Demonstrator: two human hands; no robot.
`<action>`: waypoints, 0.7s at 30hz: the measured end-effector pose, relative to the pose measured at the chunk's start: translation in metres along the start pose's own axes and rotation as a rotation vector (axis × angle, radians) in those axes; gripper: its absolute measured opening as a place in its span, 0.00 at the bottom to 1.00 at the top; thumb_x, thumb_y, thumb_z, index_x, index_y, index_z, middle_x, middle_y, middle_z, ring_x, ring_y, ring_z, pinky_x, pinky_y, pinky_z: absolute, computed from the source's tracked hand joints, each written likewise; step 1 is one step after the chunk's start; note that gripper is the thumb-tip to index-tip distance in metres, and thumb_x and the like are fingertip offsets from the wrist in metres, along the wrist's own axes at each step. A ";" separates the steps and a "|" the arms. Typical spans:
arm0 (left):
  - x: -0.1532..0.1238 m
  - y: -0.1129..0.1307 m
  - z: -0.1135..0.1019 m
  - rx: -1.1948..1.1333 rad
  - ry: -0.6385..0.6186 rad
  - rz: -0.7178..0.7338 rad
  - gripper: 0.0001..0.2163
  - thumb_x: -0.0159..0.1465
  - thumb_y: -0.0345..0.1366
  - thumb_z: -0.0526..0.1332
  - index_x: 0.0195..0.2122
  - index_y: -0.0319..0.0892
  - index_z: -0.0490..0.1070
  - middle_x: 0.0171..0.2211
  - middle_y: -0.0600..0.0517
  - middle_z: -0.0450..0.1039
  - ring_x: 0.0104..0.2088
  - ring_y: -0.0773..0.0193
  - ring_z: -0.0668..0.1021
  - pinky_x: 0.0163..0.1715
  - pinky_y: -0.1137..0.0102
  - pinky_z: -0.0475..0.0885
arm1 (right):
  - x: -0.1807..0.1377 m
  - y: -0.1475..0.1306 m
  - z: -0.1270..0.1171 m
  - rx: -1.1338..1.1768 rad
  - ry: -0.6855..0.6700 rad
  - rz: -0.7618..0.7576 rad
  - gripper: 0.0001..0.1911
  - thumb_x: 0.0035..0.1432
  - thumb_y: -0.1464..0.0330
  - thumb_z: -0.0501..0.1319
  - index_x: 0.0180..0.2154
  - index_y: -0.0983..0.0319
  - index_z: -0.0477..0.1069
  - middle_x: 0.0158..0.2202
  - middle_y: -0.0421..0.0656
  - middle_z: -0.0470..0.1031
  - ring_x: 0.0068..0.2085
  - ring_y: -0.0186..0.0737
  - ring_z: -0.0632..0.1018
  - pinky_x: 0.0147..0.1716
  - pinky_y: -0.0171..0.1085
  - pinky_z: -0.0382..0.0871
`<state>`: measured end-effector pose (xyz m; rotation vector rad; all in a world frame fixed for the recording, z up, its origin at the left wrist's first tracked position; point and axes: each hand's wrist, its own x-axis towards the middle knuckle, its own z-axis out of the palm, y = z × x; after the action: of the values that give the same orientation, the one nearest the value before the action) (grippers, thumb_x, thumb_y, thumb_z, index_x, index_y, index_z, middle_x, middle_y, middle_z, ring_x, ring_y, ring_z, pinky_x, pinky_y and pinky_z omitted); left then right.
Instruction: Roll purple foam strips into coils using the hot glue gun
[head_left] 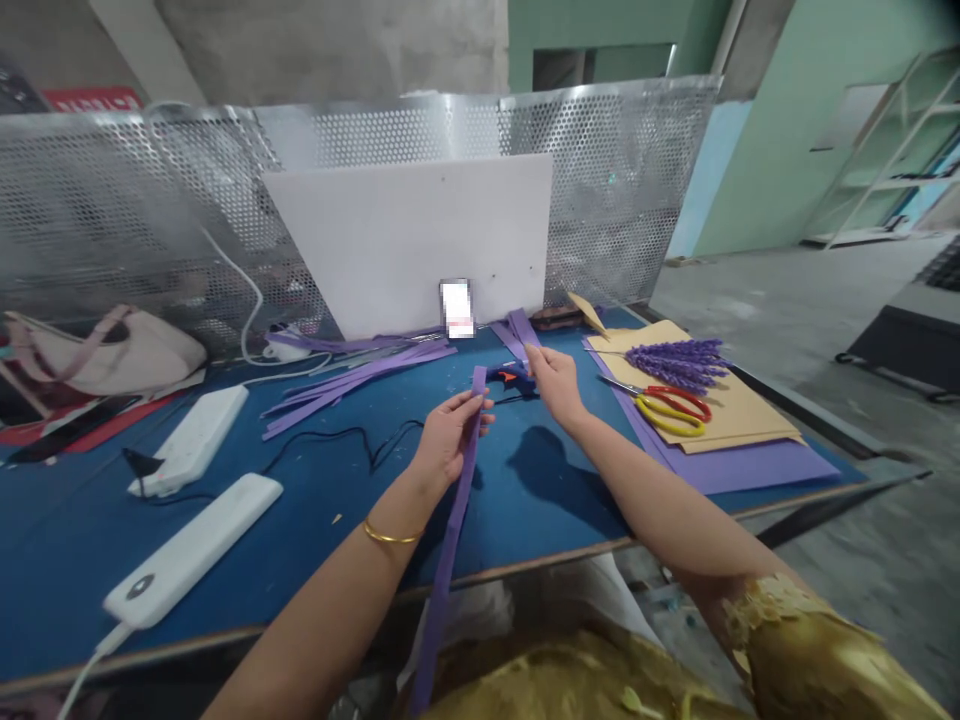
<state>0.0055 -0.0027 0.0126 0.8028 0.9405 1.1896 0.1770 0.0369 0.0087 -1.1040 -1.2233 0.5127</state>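
On the bench [525, 500]: two white power banks, one [196, 437] behind the other [196, 548], near the left edge. One pair of scissors [667, 408], one purple flower bunch [679, 362] and one purple sheet [750, 465] lie toward the right edge. There is one glue gun [514, 378] and one phone [457, 308]. One long purple strip [448, 545] is in the left hand [448, 440]. The loose strips [352, 380] by the far edge overlap too much to count.

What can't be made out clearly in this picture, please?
Head view:
- phone: screen blurred.
- blue tool: partly hidden behind the right hand and purple strip.
- purple strip, held by the left hand: lower end lost at the bottom edge.
- right hand's grip: too small to tell.
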 end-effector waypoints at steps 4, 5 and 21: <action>0.007 -0.013 -0.011 0.091 -0.012 0.079 0.14 0.47 0.36 0.74 0.35 0.36 0.80 0.28 0.50 0.79 0.21 0.70 0.76 0.21 0.75 0.68 | -0.004 0.002 0.003 0.004 -0.177 0.053 0.18 0.57 0.53 0.59 0.30 0.61 0.75 0.19 0.35 0.67 0.20 0.34 0.68 0.24 0.35 0.60; 0.007 -0.015 -0.012 0.105 -0.016 0.084 0.15 0.47 0.37 0.75 0.35 0.37 0.80 0.28 0.50 0.79 0.21 0.69 0.76 0.21 0.75 0.68 | -0.005 0.002 0.003 -0.026 -0.178 0.051 0.18 0.57 0.53 0.59 0.29 0.61 0.76 0.18 0.36 0.68 0.20 0.34 0.68 0.24 0.35 0.60; -0.002 -0.015 -0.012 0.422 -0.107 0.129 0.13 0.52 0.44 0.69 0.30 0.39 0.80 0.26 0.50 0.77 0.19 0.70 0.71 0.20 0.74 0.62 | -0.012 -0.003 0.001 -0.143 -0.469 -0.175 0.02 0.54 0.67 0.66 0.31 0.59 0.78 0.32 0.41 0.78 0.37 0.40 0.76 0.41 0.41 0.69</action>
<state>0.0005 -0.0076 -0.0057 1.2677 1.0792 1.0580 0.1711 0.0262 0.0050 -1.0134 -1.7721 0.5747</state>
